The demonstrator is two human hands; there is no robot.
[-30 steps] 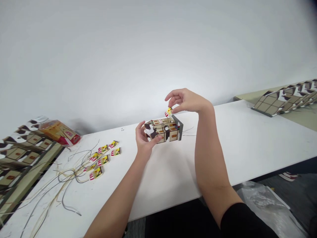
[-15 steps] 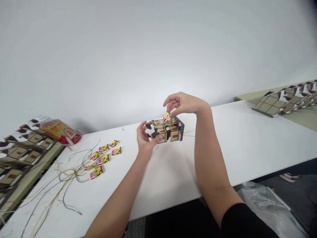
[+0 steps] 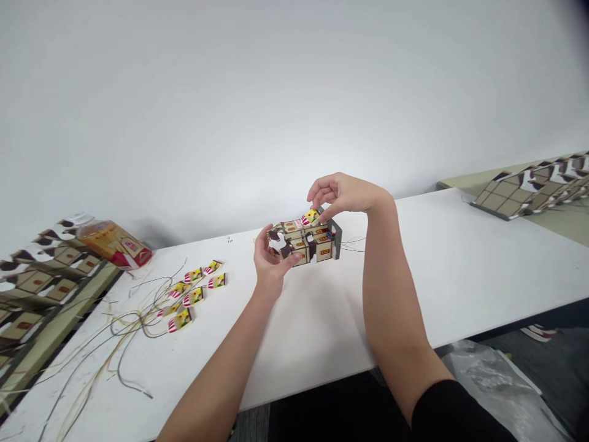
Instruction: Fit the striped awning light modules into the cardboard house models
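Observation:
A small model house [image 3: 324, 248] lies on its side above the white table, its dark base facing right. My left hand [image 3: 271, 267] is wrapped round the roof end, thumb on the near side. At the upper side of the house, my right hand [image 3: 343, 195] has its thumb and fingertips at a small red, white and yellow piece [image 3: 310, 216]. That piece rests against the house wall. Thin wires [image 3: 353, 244] run out past the base. Several similar pieces [image 3: 193, 296] with wires lie on the table to the left.
More model houses stand at the far left [image 3: 34, 281] and far right [image 3: 506, 191]. A bottle with an orange and red label [image 3: 115, 244] lies at the back left of the white table [image 3: 464, 258]. Clear plastic [image 3: 492, 380] is below the table's front edge.
The small piece has tilted and now sits closer against the house wall. My right hand has shifted slightly to the right, with its fingertips less closed over the piece.

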